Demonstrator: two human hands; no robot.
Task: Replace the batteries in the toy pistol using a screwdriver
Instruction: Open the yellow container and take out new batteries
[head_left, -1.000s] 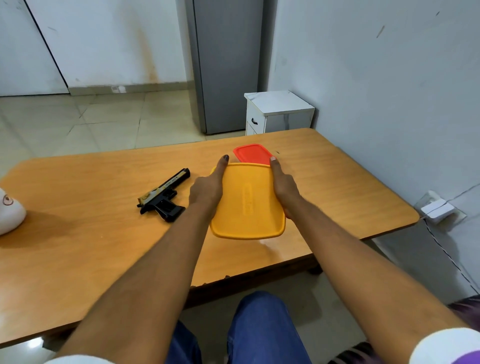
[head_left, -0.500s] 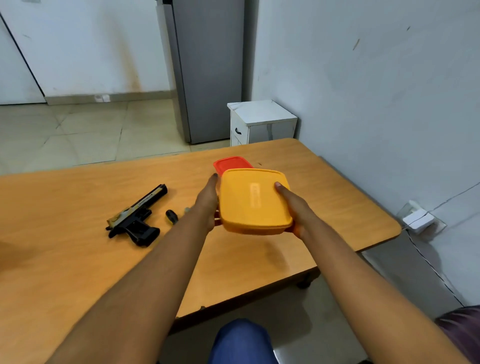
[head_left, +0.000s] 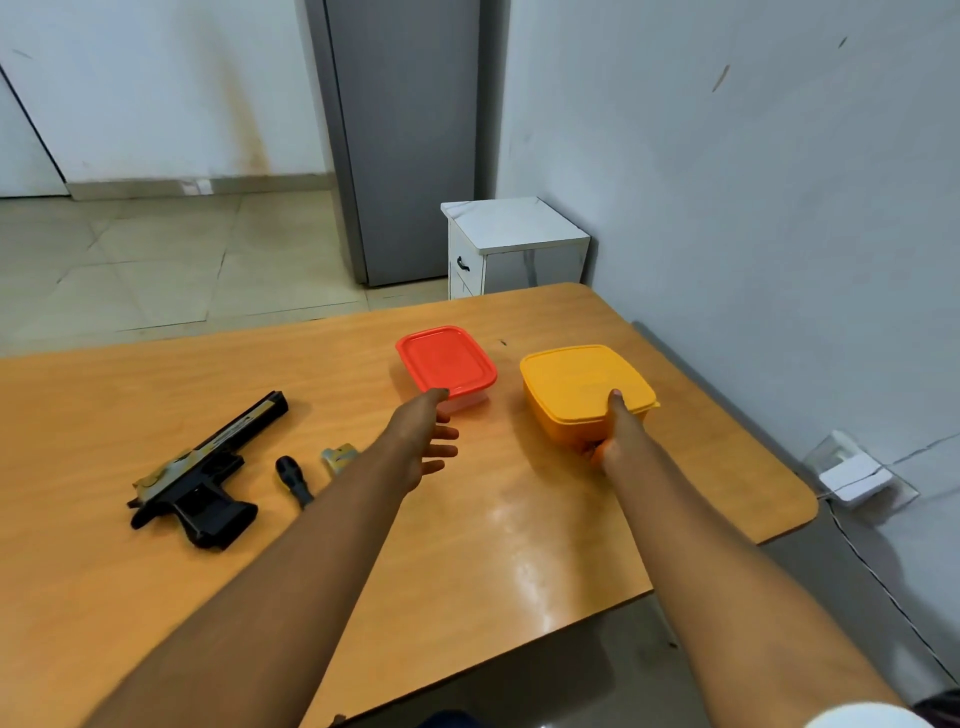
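Orange box (head_left: 582, 387), lidded, sits gripped by my right hand (head_left: 615, 441) near the table's (head_left: 519, 545) wall edge. My left hand (head_left: 418, 447) hangs open just before the lidded red box (head_left: 447, 361); contents hidden

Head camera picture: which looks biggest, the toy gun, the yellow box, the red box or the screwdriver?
1. Toy gun
2. Yellow box
3. Red box, though it sits slightly farther away, so unsure
4. Screwdriver, partly hidden by the arm

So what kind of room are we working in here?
Most likely a room in a home, not a workshop. A grey fridge-like cabinet stands on a tiled floor, a small white bedside-style drawer unit sits by the wall, and the work surface is a plain wooden table.
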